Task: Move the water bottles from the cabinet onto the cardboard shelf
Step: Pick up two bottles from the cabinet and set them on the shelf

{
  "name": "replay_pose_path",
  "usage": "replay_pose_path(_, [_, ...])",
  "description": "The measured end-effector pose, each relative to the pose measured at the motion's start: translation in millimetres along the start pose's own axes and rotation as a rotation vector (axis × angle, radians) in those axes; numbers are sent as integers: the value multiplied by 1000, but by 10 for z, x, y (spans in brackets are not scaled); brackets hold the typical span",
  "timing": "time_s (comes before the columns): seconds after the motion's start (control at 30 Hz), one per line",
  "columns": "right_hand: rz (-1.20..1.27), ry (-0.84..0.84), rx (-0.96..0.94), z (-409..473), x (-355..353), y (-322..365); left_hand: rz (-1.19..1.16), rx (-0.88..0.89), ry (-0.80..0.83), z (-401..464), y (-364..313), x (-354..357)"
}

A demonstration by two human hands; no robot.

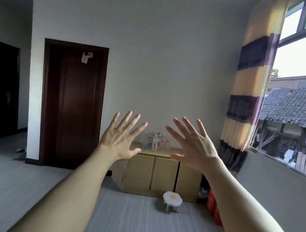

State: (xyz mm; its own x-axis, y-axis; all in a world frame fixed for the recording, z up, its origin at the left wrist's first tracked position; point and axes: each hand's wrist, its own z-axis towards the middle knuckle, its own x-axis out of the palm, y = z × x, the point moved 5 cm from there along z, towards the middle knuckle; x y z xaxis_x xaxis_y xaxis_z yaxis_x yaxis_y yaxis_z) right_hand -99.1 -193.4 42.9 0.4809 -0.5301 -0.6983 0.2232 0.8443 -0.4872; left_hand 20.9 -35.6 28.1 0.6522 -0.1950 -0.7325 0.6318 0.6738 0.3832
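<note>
Several clear water bottles (155, 141) with red and white labels stand grouped on top of a low tan cabinet (163, 177) against the far wall. One of them lies on its side at the left of the group. My left hand (121, 138) and my right hand (193, 145) are raised in front of me with fingers spread wide, backs toward the camera, holding nothing. Both hands are far from the cabinet, which stands across the room. No cardboard shelf is recognisable in view.
A small white stool (172, 199) stands on the grey floor before the cabinet. A red box (213, 206) sits at the cabinet's right. A dark wooden door (71, 105) is to the left, a striped curtain (245, 100) and window to the right.
</note>
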Motion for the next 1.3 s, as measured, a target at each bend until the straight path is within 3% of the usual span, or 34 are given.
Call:
replay_pose_path(0.27, [24, 11, 35, 652, 1224, -346, -6, 14, 32, 904, -59, 1095])
replay_pose_path(0.57, [31, -15, 78, 2134, 2691, -993, -31, 3, 4, 2536, 438, 2402])
replay_pose_path(0.9, [106, -31, 60, 3345, 4635, -1690, -104, 86, 51, 4120, 238, 4190])
replay_pose_path(1.3, [95, -77, -15, 5312, 6844, -2684, -175, -30, 127, 6339, 548, 5999])
